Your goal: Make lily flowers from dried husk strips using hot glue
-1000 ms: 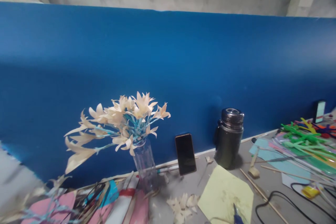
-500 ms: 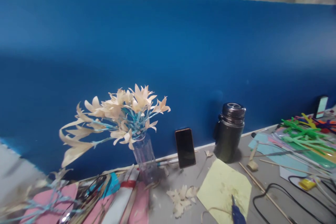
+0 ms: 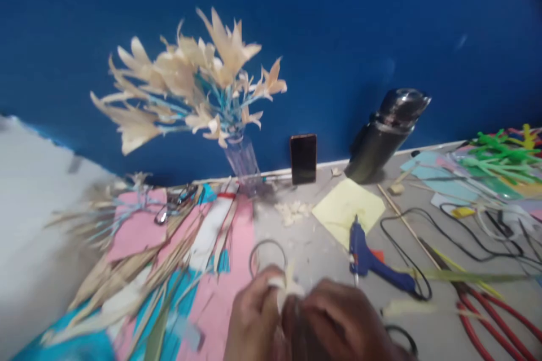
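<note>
At the bottom middle of the head view, my left hand (image 3: 254, 310) and my right hand (image 3: 342, 316) are close together, fingers closed in a pinch. Between them is a small cream flower piece (image 3: 287, 289) with petal-like tips, blurred, its lower part hidden by my fingers. Just beyond my left hand lies a dark thin ring (image 3: 267, 243). Loose cream petals (image 3: 293, 212) are scattered farther back. To the right of my right hand rests a blue glue gun (image 3: 364, 254), its nozzle pointing toward a yellow paper sheet (image 3: 342, 208).
A clear vase (image 3: 243, 161) holds cream flowers (image 3: 186, 73) on blue stems by the blue partition. A phone (image 3: 304, 159) and a dark flask (image 3: 379, 138) stand at the back. Red-handled scissors (image 3: 486, 310), a black cable (image 3: 457, 225) and green pipe-cleaner shapes (image 3: 502, 158) lie right; dried strips (image 3: 169, 248) lie left.
The view has tilted down, so the tabletop fills more of it. Both of my hands and the flower piece between them have come into view at the bottom.
</note>
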Motion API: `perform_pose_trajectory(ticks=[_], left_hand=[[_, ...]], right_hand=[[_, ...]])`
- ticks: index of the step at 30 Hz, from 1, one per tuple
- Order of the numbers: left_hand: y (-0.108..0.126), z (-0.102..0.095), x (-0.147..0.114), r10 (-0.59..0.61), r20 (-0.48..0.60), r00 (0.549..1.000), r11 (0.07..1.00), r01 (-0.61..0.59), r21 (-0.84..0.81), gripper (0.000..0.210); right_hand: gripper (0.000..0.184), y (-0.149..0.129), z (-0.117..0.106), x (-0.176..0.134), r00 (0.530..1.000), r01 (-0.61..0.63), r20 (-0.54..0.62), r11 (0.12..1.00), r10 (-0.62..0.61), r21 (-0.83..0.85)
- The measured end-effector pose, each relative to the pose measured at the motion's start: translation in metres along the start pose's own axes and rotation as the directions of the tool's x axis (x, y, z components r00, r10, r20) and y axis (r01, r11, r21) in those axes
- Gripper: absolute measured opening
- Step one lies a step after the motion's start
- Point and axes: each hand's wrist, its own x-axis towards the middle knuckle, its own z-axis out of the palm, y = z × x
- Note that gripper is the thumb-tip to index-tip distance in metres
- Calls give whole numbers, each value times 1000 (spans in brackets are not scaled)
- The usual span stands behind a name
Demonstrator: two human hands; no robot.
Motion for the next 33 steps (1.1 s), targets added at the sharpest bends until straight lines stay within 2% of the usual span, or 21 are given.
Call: perform_pose_trajectory(ticks=[1,3,6,12,18,24,28,33], left_hand=[[2,2,-2,103,41,994,995,-102,-20,29],[6,6,-7,271,29,962,962,-269,-49,26],[11,12,-19,411,3,912,911,-410,-39,19],[5,21,-49,567,-8,824,824,-567,-10,19],[-4,30,-67,724,-31,689,689,-723,41,17],[-11,30,-79,820,-40,570,572,-819,49,5],[-13,29,-80,826,-78,559,563,-824,62,5],[-12,30,-81,809,-84,582,586,-809,46,11]], right_hand=[[17,-5,2,0,998,55,-7,998,-55,-16],[12,-16,1,1,985,145,-88,989,-147,-31],[18,-36,-5,2,982,128,-142,991,-122,33],[20,-80,-7,-22,966,70,-257,981,-22,179],[16,-87,6,-44,919,108,-394,957,7,268],[15,-95,9,-50,901,188,-433,929,-34,319],[16,-99,12,-50,898,199,-439,919,-32,341],[10,-100,16,-50,882,199,-472,916,-11,349]])
